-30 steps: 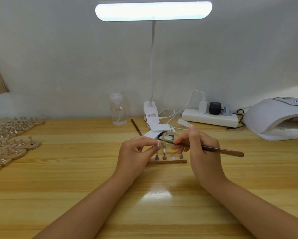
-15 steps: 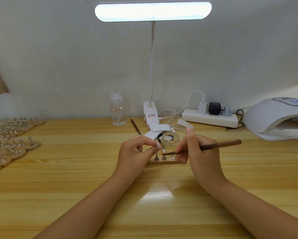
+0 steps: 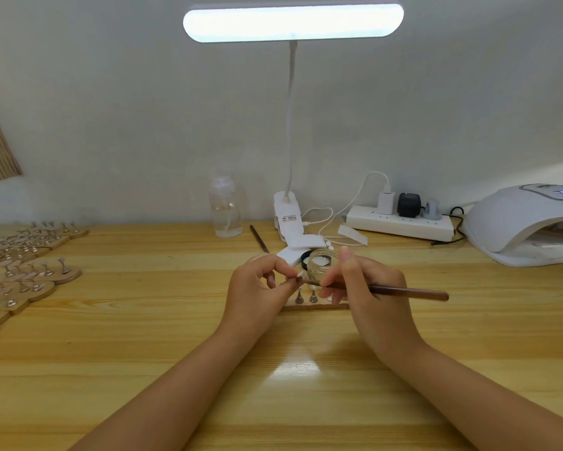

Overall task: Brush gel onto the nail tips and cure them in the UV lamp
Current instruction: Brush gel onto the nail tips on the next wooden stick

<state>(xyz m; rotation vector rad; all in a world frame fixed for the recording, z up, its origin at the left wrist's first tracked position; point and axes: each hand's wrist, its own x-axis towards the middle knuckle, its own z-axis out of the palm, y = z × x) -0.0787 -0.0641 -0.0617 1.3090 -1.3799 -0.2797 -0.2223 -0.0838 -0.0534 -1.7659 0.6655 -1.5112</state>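
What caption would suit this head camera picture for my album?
Left hand pinches a nail tip while the right hand brushes it with a brush, near a glass jar.

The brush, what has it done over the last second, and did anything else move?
The brush, held in the right hand, left the gel jar: its tip swung down and left to the nail tip pinched in the left hand, while the handle tilted up, then levelled. The left hand kept its hold. The wooden stand, jar and UV lamp stayed put.
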